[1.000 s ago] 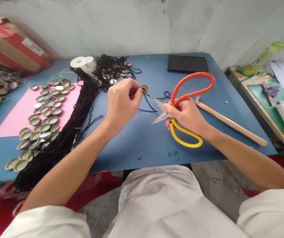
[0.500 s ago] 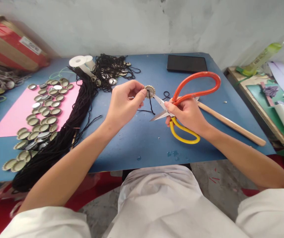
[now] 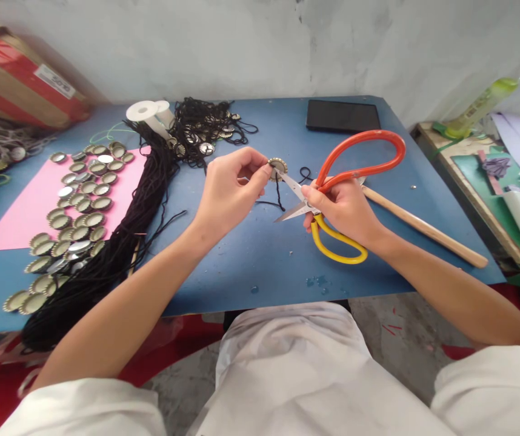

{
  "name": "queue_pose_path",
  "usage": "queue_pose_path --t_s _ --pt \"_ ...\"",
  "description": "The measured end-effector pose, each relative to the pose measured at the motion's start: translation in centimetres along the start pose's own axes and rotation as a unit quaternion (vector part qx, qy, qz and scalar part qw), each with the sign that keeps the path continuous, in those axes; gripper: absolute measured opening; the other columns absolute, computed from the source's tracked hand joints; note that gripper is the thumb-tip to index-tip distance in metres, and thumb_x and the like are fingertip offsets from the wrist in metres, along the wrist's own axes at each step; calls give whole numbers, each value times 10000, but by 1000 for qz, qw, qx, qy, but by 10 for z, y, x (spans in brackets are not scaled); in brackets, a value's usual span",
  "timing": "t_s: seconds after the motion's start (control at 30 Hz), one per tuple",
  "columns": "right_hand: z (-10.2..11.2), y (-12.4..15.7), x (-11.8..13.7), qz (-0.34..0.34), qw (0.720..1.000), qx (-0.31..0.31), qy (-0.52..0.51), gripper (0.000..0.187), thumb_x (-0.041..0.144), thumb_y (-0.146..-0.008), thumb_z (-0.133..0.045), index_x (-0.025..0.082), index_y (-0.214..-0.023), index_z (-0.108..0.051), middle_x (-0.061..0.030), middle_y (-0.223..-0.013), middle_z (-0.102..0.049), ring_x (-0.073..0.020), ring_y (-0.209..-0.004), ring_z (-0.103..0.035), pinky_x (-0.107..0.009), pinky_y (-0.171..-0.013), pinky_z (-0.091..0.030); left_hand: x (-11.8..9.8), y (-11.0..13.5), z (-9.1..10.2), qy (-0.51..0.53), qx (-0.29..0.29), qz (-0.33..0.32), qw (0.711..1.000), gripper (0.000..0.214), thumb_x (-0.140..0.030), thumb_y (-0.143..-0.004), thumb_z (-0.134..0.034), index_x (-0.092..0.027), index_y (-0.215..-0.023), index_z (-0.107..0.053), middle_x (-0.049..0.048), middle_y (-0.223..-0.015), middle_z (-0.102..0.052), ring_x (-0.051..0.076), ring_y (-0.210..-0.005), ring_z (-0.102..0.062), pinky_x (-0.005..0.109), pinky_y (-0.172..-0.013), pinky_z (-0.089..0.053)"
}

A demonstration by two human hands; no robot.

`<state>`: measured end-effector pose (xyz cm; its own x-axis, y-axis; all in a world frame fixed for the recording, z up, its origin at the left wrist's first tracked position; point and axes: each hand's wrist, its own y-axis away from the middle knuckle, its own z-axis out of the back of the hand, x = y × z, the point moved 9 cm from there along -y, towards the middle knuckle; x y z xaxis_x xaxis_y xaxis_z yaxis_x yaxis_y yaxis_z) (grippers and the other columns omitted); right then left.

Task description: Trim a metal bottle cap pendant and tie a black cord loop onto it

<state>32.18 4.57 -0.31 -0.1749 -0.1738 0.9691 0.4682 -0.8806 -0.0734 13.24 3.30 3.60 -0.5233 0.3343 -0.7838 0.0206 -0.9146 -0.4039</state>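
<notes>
My left hand (image 3: 235,188) pinches a bottle cap (image 3: 280,165) between thumb and fingers, its hollow side facing me. A black cord (image 3: 280,195) hangs from the cap toward the blue table. In my right hand (image 3: 342,206) is a pair of scissors (image 3: 297,189) with one orange handle and one yellow handle, gripped around the pivot. The blades are spread, and the upper tip reaches the inside of the cap by the cord. A short black cord piece (image 3: 305,174) curls on the table just behind the scissors.
Many bottle caps (image 3: 90,188) lie on pink paper (image 3: 10,227) at left, beside a bundle of black cord (image 3: 139,200). Behind are white spools (image 3: 142,111), corded caps (image 3: 205,124) and a black phone (image 3: 342,115). A wooden-handled tool (image 3: 423,227) lies right of my right hand.
My left hand and the cap have shifted slightly right, bringing the cap closer over the upper scissor tip. The scissors have hardly moved.
</notes>
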Motion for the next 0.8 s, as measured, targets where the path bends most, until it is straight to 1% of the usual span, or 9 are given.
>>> queue_pose_path --t_s 0.13,0.23,0.43,0.57,0.67,0.8 --pt "1 0 2 3 1000 -3 9 470 599 -1007 -733 243 -722 -618 -19 -601 -732 -198 -522 -734 -298 -519 -578 -2 0 -1 -7 -2 -12 1000 101 -207 -982 -679 -217 -881 -683 -1 -701 -672 145 -610 -651 278 -586 -534" --pt "1 0 2 7 1000 -6 -2 464 586 -1002 -742 244 -720 -604 -14 -585 -723 -200 -504 -729 -299 -509 -573 -2 0 -1 -14 -7 -19 1000 109 -235 -993 -684 -218 -885 -682 10 -731 -693 146 -620 -653 282 -589 -535" --pt "1 0 0 -6 1000 -5 -7 488 631 -977 -780 243 -728 -621 -15 -590 -735 -201 -500 -730 -300 -503 -574 -1 0 0 -15 -9 -17 1000 144 -299 -1009 -693 -219 -890 -681 23 -772 -721 144 -641 -663 268 -587 -534" --pt "0 1 2 0 1000 -4 -12 505 651 -970 -789 242 -722 -628 -18 -591 -738 -201 -497 -730 -298 -497 -573 -2 1 0 -21 -10 -21 1000 132 -288 -1007 -676 -220 -893 -678 26 -793 -728 144 -651 -658 268 -600 -532" --pt "1 1 1 -4 1000 -6 -6 504 658 -973 -782 242 -731 -632 -20 -600 -744 -204 -503 -735 -300 -498 -578 -6 3 0 -58 -22 -42 997 112 -267 -1005 -656 -219 -910 -692 31 -830 -748 152 -694 -660 278 -644 -542" --pt "2 1 -3 -8 1000 -8 2 479 639 -993 -758 239 -758 -642 -19 -605 -747 -205 -506 -737 -301 -505 -585 -15 8 0 -142 -44 -94 984 122 -238 -1006 -634 -215 -909 -705 25 -843 -746 160 -722 -643 295 -704 -537"
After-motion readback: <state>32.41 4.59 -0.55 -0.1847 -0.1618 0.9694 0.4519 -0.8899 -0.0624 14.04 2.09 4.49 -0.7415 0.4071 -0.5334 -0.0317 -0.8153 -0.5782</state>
